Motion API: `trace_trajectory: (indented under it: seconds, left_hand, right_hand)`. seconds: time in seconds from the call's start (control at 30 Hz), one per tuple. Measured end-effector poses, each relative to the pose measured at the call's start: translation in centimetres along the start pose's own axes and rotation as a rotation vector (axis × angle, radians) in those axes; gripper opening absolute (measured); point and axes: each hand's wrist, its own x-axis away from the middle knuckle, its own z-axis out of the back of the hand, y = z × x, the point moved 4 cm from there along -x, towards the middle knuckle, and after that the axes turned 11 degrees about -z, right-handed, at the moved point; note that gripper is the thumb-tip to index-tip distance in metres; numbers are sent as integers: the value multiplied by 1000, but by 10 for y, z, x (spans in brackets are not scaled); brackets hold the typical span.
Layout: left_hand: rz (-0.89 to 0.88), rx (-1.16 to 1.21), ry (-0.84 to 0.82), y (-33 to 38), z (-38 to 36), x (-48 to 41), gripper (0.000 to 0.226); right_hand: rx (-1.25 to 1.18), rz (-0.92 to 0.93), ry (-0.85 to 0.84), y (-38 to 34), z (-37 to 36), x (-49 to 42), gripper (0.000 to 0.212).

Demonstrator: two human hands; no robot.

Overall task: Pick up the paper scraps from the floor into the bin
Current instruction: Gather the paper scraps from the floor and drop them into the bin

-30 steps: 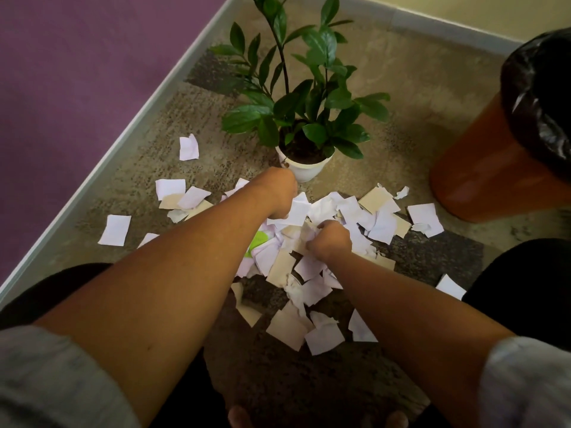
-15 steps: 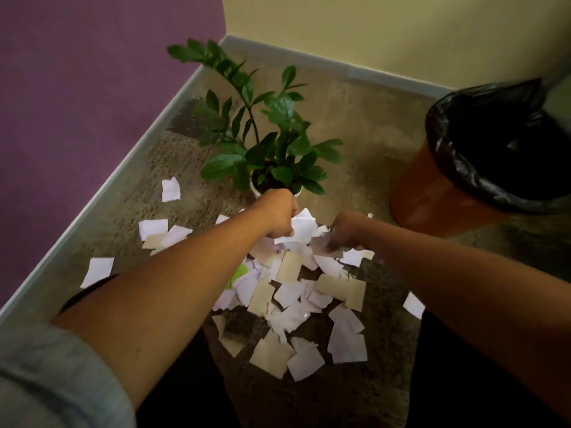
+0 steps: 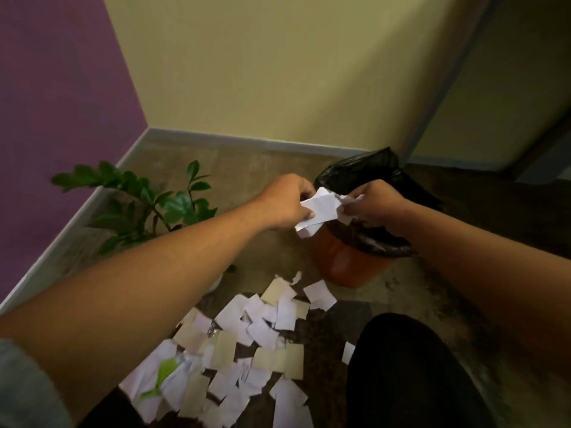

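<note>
Over the bin (image 3: 346, 264), both hands' fingers (image 3: 304, 193) clutch paper scraps (image 3: 318, 208) (potted plant (image 3: 173, 208) left, nothing between).

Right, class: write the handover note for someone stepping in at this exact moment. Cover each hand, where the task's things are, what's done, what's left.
Left hand: shut on a bunch of white scraps, held at the bin's near rim.
Right hand: shut on more scraps, above the bin opening.
Bin: orange, black liner, upright beside the plant.
Done: one handful lifted to the bin, not yet dropped.
Left: release it, then clear the big pile on the floor.
</note>
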Motion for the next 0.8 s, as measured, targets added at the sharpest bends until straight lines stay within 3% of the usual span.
trace_trajectory:
  seconds: [0.13, 0.23, 0.47, 0.6, 0.8]
  left_hand:
    - [13, 151, 108, 26, -13, -41, 17]
    - [131, 400, 138, 34, -37, -62, 14]
    - [376, 726, 247, 32, -81, -94, 28]
    - [358, 672, 100, 30, -92, -100, 45]
    - [309, 863, -65, 26, -97, -99, 66]
  right_hand:
    - [-92, -38, 159, 32, 44, -19, 22]
    - [-174, -102, 223, 58, 56, -26, 22]
    - [-453, -236, 186, 94, 56, -33, 30]
    - [-702, -244, 81, 94, 51, -32, 26]
    - [-639, -267, 122, 92, 45, -42, 31]
